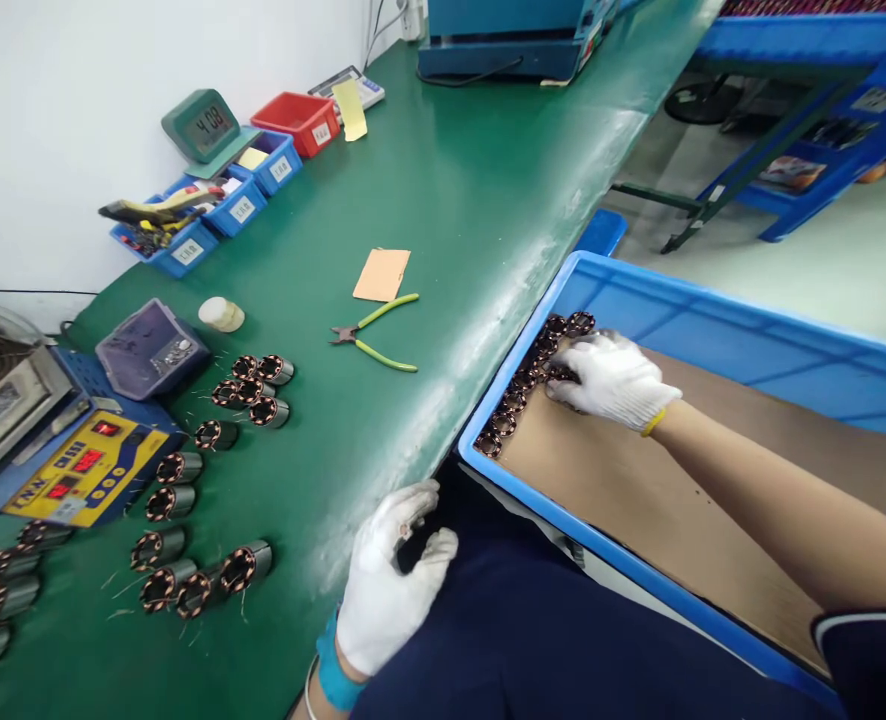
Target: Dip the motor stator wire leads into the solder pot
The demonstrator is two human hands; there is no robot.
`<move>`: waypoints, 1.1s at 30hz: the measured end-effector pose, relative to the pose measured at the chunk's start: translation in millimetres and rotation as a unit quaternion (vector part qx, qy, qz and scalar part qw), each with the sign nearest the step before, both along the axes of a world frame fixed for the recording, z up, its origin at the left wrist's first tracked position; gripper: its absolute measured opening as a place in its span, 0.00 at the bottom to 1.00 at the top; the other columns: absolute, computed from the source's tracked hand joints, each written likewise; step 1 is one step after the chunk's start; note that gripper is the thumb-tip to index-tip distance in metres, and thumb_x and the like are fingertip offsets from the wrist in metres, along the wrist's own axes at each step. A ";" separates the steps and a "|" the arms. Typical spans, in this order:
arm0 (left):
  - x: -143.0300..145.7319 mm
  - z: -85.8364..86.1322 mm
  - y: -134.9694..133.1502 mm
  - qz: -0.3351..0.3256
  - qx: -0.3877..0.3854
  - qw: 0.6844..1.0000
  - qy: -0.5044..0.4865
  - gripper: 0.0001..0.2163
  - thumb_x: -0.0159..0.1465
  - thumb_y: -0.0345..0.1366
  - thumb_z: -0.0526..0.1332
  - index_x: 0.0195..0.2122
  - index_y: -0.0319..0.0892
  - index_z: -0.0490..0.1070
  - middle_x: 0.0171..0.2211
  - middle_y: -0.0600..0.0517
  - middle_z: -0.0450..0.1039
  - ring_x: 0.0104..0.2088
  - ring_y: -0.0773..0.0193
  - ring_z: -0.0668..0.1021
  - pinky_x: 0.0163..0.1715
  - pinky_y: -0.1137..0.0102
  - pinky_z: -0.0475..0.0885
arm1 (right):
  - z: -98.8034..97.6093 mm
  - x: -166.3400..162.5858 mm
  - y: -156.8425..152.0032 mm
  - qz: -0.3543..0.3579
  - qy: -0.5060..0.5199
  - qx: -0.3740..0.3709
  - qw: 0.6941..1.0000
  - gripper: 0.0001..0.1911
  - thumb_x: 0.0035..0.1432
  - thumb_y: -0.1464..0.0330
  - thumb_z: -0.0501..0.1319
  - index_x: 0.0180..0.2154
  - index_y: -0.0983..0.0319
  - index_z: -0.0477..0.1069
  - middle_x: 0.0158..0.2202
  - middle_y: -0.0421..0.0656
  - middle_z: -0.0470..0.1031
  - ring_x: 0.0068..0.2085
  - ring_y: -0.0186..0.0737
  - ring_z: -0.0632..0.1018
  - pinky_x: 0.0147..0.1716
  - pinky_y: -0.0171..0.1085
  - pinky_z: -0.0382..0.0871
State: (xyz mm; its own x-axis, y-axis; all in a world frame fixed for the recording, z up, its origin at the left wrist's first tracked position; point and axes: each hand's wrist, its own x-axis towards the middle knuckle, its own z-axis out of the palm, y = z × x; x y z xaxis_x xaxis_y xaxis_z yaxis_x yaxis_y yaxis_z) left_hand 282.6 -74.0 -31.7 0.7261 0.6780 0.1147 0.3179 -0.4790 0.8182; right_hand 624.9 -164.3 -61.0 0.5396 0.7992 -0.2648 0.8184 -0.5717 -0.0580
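Observation:
My right hand (609,378), in a white knit glove, reaches into the blue bin (683,305). Its fingers are closed round a copper-wound motor stator (561,373), partly hidden by the glove. Rows of similar stators (514,401) stand against the bin's left wall, on brown cardboard (623,480). At the bench edge, above my lap, rests my gloved left hand (394,575), its thumb and fingers apart and nothing visible between them. More stators (242,567) with loose wire ends lie on their sides on the green bench (323,440).
Green-handled cutters (383,336) and a cardboard square (383,274) lie mid-bench. A blue-yellow control box (87,465), a purple tray (150,350) and a white round container (222,314) stand at left. Small bins (297,122) and a clock (201,126) line the wall.

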 end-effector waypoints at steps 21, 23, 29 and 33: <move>1.9 -0.7 1.3 0.021 -0.024 0.999 0.015 0.11 0.62 0.35 0.64 0.46 0.44 0.79 0.46 0.46 0.83 0.44 0.56 0.85 0.47 0.63 0.82 | 4.6 35.3 -30.1 -0.256 0.034 0.029 0.966 0.33 0.67 0.54 0.46 0.69 0.58 0.58 0.62 0.56 0.66 0.57 0.57 0.72 0.51 0.48 0.66; 1.3 -0.9 1.2 0.022 -0.032 0.999 0.015 0.11 0.63 0.35 0.64 0.46 0.44 0.79 0.46 0.46 0.83 0.44 0.56 0.85 0.48 0.62 0.82 | 6.0 44.9 -21.9 -0.237 0.058 -0.007 0.970 0.30 0.65 0.55 0.50 0.64 0.58 0.66 0.58 0.55 0.71 0.53 0.54 0.75 0.49 0.46 0.66; -3.1 -2.1 1.9 0.021 -0.032 0.999 0.027 0.11 0.63 0.36 0.63 0.46 0.45 0.79 0.46 0.47 0.83 0.42 0.57 0.85 0.45 0.63 0.83 | 5.4 50.7 -15.4 -0.236 0.073 -0.083 0.966 0.20 0.59 0.57 0.59 0.44 0.64 0.75 0.42 0.54 0.77 0.40 0.48 0.77 0.38 0.42 0.66; -1.6 -2.5 2.8 0.012 -0.002 0.999 0.031 0.11 0.63 0.36 0.64 0.46 0.45 0.79 0.47 0.47 0.83 0.44 0.56 0.85 0.48 0.61 0.82 | -1.8 47.6 -17.4 -0.234 0.051 -0.084 0.967 0.22 0.58 0.54 0.59 0.47 0.62 0.74 0.43 0.53 0.77 0.41 0.50 0.77 0.39 0.44 0.67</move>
